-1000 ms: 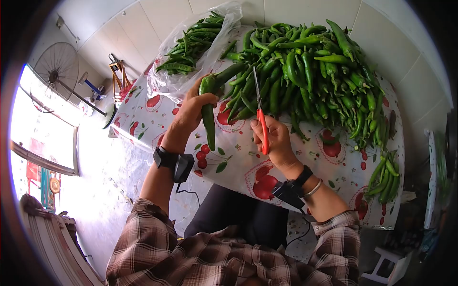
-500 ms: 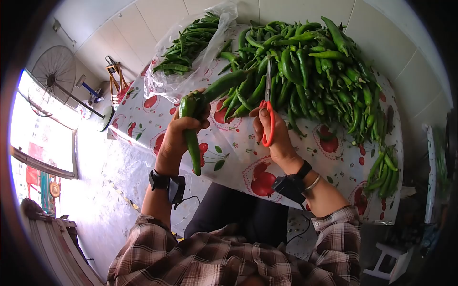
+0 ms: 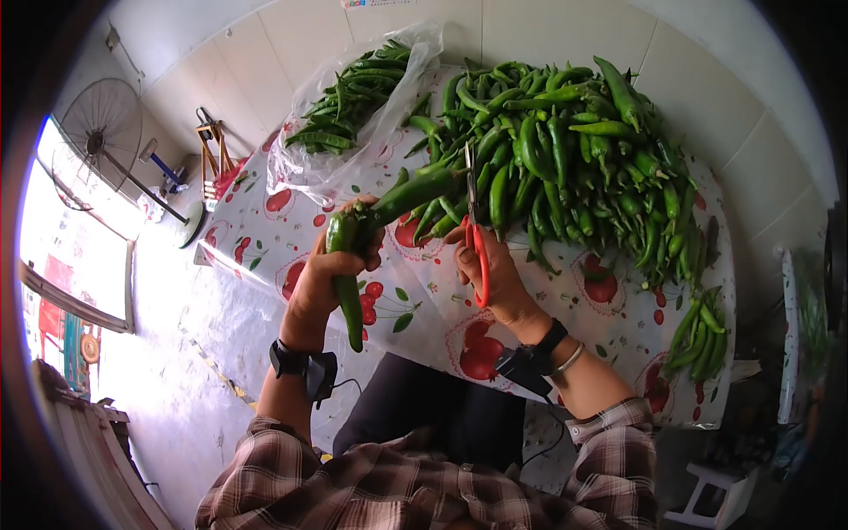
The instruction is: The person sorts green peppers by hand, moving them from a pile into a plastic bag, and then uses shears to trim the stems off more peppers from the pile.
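My left hand (image 3: 325, 276) is closed around a few long green peppers (image 3: 415, 194); one points down below the fist and another reaches right toward the scissors. Red-handled scissors (image 3: 479, 256) are gripped in my right hand (image 3: 508, 287), with the blades pointing away from me. The blades overlap the far end of the right-pointing pepper; I cannot tell whether they touch it. Just beyond the scissors lies a large heap of green peppers (image 3: 574, 159) on the table.
A clear plastic bag (image 3: 389, 115) of green peppers lies at the back left of the fruit-patterned tablecloth (image 3: 424, 309). A small bunch of peppers (image 3: 698, 340) sits near the right edge. Left on the floor stands a fan (image 3: 102, 141); a white stool (image 3: 715, 490) is lower right.
My right hand has moved left with the scissors, bringing the blades to the end of the held pepper. My left hand keeps its hold. The camera view has shifted slightly.
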`<move>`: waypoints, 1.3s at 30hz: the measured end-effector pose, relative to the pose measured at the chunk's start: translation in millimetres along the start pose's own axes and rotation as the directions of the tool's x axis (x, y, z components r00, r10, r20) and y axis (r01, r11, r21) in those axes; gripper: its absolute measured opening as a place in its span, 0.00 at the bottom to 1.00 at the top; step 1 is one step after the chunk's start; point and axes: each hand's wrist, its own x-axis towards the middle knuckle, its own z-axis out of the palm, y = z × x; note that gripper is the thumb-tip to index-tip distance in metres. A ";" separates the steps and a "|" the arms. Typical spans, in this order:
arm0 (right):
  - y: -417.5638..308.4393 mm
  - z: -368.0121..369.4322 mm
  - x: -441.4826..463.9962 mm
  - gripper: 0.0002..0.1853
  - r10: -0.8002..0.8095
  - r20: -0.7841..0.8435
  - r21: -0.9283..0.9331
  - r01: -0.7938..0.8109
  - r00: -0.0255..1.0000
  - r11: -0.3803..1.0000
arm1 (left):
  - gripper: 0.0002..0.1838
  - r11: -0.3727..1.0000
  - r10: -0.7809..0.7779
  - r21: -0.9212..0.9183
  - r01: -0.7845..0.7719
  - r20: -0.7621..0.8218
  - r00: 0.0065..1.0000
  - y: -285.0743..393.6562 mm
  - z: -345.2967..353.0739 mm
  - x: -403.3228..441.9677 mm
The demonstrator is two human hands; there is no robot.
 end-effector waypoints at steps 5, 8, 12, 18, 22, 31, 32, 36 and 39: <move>-2.8 1.4 -0.9 0.15 0.032 -0.018 0.082 -0.031 0.999 0.996 | 0.44 1.000 -0.009 0.010 0.009 0.034 0.999 -0.4 -1.6 2.9; -2.4 2.0 -0.3 0.17 0.044 -0.045 0.051 -0.042 0.998 0.998 | 0.44 1.000 -0.022 0.017 0.021 0.018 1.000 1.0 -2.4 1.8; -6.9 3.1 -1.6 0.21 0.085 -0.070 0.061 -0.081 0.994 0.995 | 0.41 0.985 -0.071 0.161 0.062 0.051 0.996 4.2 -4.7 6.0; -7.4 3.1 -1.6 0.22 0.099 -0.112 0.051 -0.094 0.989 0.994 | 0.37 0.902 -0.102 0.425 0.075 0.042 0.994 15.7 -2.9 14.8; -8.5 2.3 -0.8 0.22 0.106 -0.118 0.066 -0.099 0.987 0.993 | 0.34 0.892 -0.084 0.448 0.053 0.048 0.995 20.1 -0.3 19.1; 1.4 2.6 2.0 0.17 0.048 -0.146 0.003 -0.048 0.988 0.999 | 0.27 0.837 -0.034 0.546 -0.021 0.091 0.995 20.3 0.4 37.3; 1.7 1.4 1.4 0.17 0.049 -0.146 0.004 -0.048 0.988 0.999 | 0.26 0.825 -0.052 0.565 -0.011 0.095 0.994 20.8 3.8 38.5; -6.4 1.5 0.4 0.19 0.126 -0.170 0.124 -0.105 0.977 0.987 | 0.25 0.786 0.019 0.605 -0.126 0.180 0.983 16.2 9.6 49.7; -8.0 1.3 0.7 0.19 0.126 -0.187 0.151 -0.098 0.974 0.984 | 0.24 0.799 0.091 0.572 -0.184 0.187 0.978 15.2 12.1 53.7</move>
